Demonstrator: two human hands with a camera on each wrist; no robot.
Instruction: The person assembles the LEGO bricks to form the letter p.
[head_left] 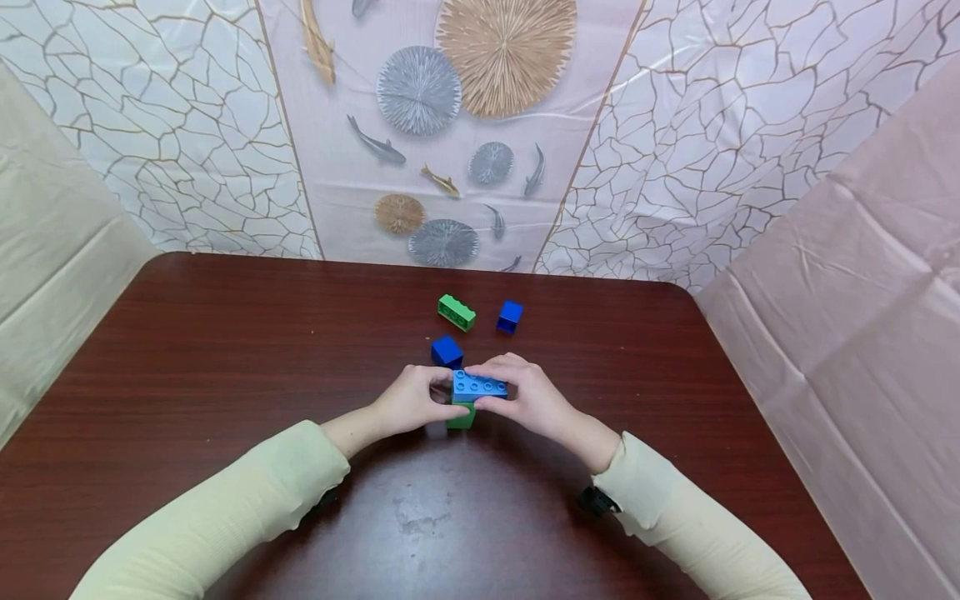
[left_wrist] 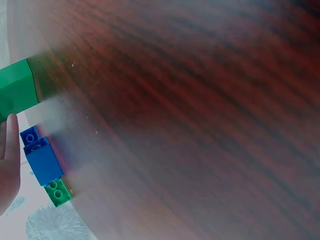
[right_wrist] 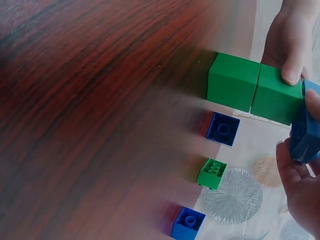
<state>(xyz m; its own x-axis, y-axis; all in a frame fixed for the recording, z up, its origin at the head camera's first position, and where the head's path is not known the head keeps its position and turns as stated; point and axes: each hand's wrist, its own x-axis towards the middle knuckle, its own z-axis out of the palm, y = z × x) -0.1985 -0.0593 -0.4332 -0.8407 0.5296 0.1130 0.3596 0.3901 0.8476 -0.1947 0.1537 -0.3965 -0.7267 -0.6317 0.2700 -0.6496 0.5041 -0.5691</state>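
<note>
A light blue brick (head_left: 480,388), long with studs on top, sits at the top of a stack of two green blocks (right_wrist: 233,82) standing on the table. My right hand (head_left: 536,402) pinches the blue brick between thumb and fingers at its right part. With its thumb on the upper green block (right_wrist: 276,95), my left hand (head_left: 408,402) grips the stack from the left, just below the blue brick. In the left wrist view, fingertips touch a green block (left_wrist: 19,89). Whether the blue brick is pressed fully down cannot be told.
Behind the stack lie a dark blue block (head_left: 447,352), a green brick (head_left: 457,312) on its side and another dark blue block (head_left: 510,317). The brown table (head_left: 225,333) ends at a patterned cloth wall (head_left: 420,192).
</note>
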